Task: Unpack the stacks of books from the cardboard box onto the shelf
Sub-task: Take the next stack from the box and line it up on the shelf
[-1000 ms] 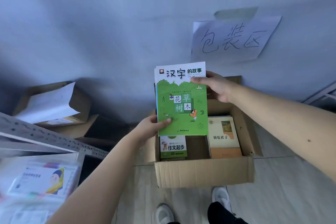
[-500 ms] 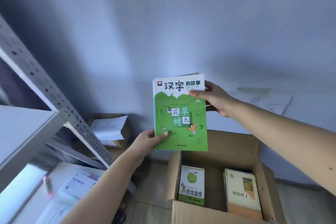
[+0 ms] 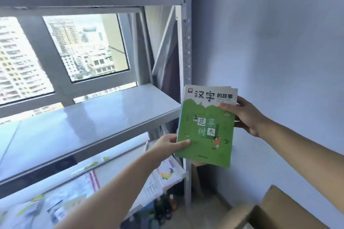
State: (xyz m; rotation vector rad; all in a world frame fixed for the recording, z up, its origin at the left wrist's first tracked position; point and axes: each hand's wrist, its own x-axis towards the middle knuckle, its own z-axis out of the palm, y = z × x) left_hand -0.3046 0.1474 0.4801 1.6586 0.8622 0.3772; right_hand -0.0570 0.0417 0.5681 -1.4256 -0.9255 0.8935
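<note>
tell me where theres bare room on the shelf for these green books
The middle shelf board is bare from the window side out to the upright post. The board below is crowded with printed packs.

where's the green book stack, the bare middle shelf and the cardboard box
green book stack (image 3: 205, 135): head view, middle of the front cover
middle shelf (image 3: 89, 117): head view, bare grey top surface
cardboard box (image 3: 279, 208): head view, open flap at lower right

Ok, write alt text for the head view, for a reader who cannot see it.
Both hands hold a green book stack upright beside a grey metal shelf: left hand at the lower edge, right hand at the upper right. A cardboard box sits open below right.
</note>
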